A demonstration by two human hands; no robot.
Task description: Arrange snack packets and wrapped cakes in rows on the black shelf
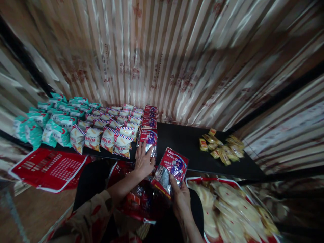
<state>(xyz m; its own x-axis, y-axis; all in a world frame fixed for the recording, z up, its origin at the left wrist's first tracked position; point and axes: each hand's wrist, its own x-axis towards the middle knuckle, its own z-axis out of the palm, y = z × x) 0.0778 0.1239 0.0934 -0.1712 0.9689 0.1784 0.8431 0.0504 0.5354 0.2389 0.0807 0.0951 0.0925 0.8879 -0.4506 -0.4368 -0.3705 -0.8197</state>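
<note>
At the front edge of the shelf, a red packet is held by the right hand, long axis slanted, top back-right; another packet is touched by the left hand, fingers extended.

Teal packets crowd the black shelf at nine o'clock — white snack bags in rows just inward. Small yellow packs lie between three and four; toward half past four, a red bag with white trim holds pale, flat packages — striped sheeting at twelve.
</note>
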